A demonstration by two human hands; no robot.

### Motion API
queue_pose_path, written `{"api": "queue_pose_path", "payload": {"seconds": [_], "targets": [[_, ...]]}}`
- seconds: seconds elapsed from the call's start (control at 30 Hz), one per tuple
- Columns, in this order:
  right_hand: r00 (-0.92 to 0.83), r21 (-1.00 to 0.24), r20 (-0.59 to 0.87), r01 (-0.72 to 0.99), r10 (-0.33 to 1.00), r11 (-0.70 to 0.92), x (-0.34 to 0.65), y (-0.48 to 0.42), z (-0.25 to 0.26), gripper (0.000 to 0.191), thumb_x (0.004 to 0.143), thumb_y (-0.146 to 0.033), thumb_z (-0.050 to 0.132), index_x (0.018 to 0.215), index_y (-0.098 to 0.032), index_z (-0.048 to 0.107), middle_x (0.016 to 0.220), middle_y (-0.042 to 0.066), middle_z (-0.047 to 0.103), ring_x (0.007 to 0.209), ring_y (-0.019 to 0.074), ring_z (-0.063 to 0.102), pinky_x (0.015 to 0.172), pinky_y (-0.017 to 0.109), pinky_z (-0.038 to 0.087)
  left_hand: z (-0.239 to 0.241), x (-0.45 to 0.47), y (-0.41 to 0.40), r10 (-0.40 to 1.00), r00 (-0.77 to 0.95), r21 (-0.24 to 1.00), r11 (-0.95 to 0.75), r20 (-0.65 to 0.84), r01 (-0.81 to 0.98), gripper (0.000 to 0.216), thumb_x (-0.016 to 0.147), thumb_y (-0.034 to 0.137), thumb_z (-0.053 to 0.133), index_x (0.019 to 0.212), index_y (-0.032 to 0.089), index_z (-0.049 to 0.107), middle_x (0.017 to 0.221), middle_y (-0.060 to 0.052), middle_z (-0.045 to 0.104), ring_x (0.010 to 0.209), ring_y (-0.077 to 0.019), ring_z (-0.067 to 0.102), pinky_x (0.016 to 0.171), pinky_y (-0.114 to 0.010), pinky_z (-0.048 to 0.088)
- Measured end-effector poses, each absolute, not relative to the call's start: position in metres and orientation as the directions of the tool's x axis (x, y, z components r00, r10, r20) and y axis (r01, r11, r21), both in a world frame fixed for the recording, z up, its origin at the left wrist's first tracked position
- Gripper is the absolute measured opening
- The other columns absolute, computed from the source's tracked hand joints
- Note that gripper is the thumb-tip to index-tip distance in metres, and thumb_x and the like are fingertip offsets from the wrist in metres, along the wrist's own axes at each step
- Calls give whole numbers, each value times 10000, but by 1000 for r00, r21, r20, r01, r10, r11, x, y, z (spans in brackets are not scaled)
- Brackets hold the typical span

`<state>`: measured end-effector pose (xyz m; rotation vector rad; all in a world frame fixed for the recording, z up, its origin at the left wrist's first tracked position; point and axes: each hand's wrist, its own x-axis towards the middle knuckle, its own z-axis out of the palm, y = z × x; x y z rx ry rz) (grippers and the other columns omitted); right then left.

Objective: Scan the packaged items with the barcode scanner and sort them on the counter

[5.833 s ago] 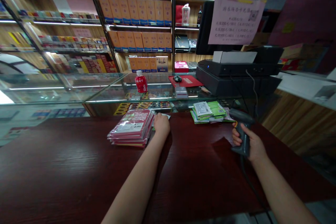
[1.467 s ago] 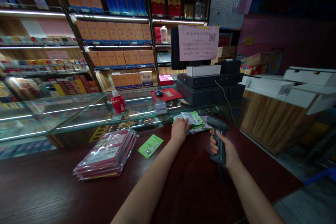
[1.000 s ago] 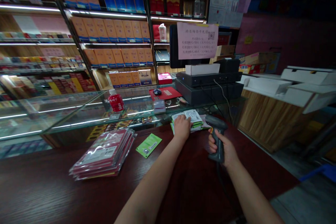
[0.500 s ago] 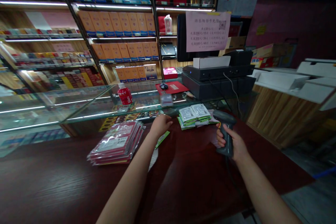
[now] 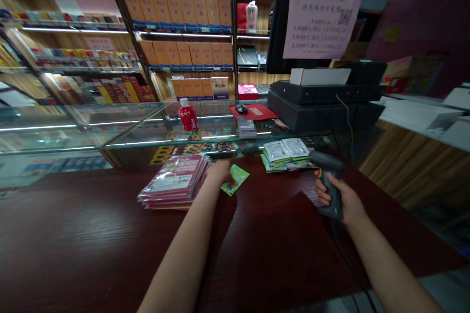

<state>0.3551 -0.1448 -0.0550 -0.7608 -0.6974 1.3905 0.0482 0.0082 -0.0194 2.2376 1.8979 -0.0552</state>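
My left hand (image 5: 219,172) rests on the dark wooden counter (image 5: 91,234) with its fingers closed on a small green packet (image 5: 237,178). Just left of it lies a stack of red plastic-wrapped packets (image 5: 175,182). My right hand (image 5: 343,200) grips the handle of a dark barcode scanner (image 5: 328,176), held upright above the counter with its head pointing left. A pile of green and white packets (image 5: 285,154) lies at the counter's far edge, between both hands.
A glass display case (image 5: 110,127) runs behind the counter, with a red bottle (image 5: 188,116) on top. A black cash register and printer (image 5: 323,100) stand at the back right under a pink notice (image 5: 319,24). Shelves of boxed goods (image 5: 176,24) fill the wall.
My left hand came back from the green and white pile to the lone green packet and closed on it beside the red stack. The scanner stayed in my right hand.
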Motion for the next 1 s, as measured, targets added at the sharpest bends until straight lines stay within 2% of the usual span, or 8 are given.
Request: {"api": "queue_pose_path", "payload": {"seconds": [0.1,0.23,0.37,0.5,0.63,0.73,0.83,1.0], "targets": [[73,-811,-10,-584,997,34,355,-145,-56,240,740,-345,713,899,-181,640,568,-36,497,399,57,392,348,157,348,-22,48,8,978,165,191,-139,-131,972,592,447,288,852,992,149,670,1149,-194,638,1049,-336,613,836,-344,482],[79,-818,10,-573,997,54,354,-146,-55,220,763,-339,689,908,-181,643,576,-31,497,403,58,389,349,155,340,-28,47,16,973,229,456,-192,-26,869,275,578,177,736,842,153,662,894,-89,698,833,-237,656,701,-278,481],[66,-835,36,-546,997,66,352,-149,-52,211,777,-336,676,923,-187,643,578,-27,497,398,63,391,349,166,339,-36,52,26,965,254,758,-212,63,617,118,595,152,668,688,149,595,613,-1,615,595,-156,593,548,-234,426],[-26,-862,36,-507,999,18,349,-154,-52,249,793,-344,666,995,-202,629,582,-24,508,377,73,396,335,184,327,-41,61,28,967,233,920,-180,101,349,159,573,184,683,635,149,542,518,37,542,480,-109,518,487,-208,374],[-156,-911,23,-410,987,-44,344,-158,-56,327,813,-345,653,1098,-200,585,590,-25,527,353,71,413,322,182,312,-43,74,24,980,153,985,-144,129,93,268,528,221,733,649,158,502,540,41,559,487,-101,524,499,-208,398],[-199,-938,-11,-336,980,-79,340,-160,-58,331,814,-353,654,1088,-187,575,590,-26,536,344,68,429,313,172,304,-45,86,21,987,71,989,-140,143,-41,295,533,241,733,688,165,494,583,30,585,530,-112,554,525,-218,426],[-213,-948,-25,-306,977,-91,338,-161,-56,282,803,-364,664,1000,-177,589,589,-26,537,343,64,438,309,167,311,-49,94,19,984,19,981,-176,179,-83,277,554,244,714,698,165,491,604,27,585,559,-109,560,554,-221,439],[-210,-939,-4,-335,978,-76,338,-163,-52,260,795,-358,676,959,-179,582,581,-28,529,343,64,433,312,165,311,-53,97,21,974,-51,974,-222,220,-38,220,581,220,675,719,155,516,646,16,590,575,-110,552,557,-224,433]]}}
